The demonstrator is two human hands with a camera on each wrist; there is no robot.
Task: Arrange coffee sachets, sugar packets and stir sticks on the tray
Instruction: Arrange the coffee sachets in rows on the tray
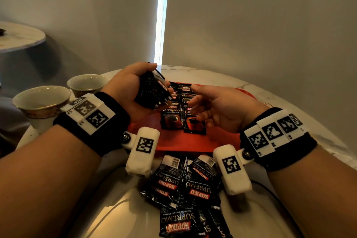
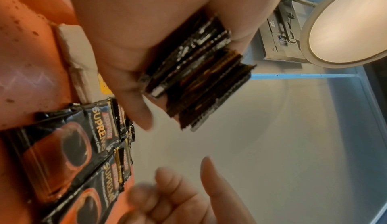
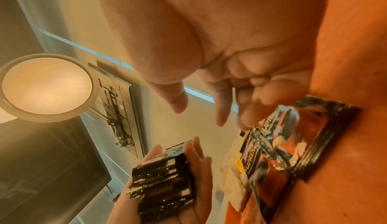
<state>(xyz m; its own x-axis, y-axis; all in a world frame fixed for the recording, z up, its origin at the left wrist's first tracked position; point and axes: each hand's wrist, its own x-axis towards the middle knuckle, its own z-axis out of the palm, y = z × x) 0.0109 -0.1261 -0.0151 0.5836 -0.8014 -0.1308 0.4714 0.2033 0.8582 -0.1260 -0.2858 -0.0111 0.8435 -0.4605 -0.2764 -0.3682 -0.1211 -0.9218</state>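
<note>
My left hand (image 1: 133, 87) curls around a thick stack of black foil coffee sachets (image 1: 152, 92), held above the flat red tray (image 1: 185, 141). My right hand (image 1: 218, 108) hovers beside it, fingers relaxed and apart, holding nothing. Two rows of matching sachets (image 1: 183, 114) lie on the tray; a loose pile (image 1: 185, 195) sits on the white marble table (image 1: 289, 121) nearer me.

Your bare forearms each carry a black fabric wristband: left wristband (image 1: 108, 121), right wristband (image 1: 289, 150). On top of each band sits a white plate (image 1: 87, 113) printed with black-and-white square code markers; the right plate (image 1: 274, 131) shows three. A rounded white camera housing (image 1: 143, 152), bearing one marker, hangs from each band by a bracket fixed with a silver screw (image 1: 126, 137); right housing (image 1: 231, 168).
</note>
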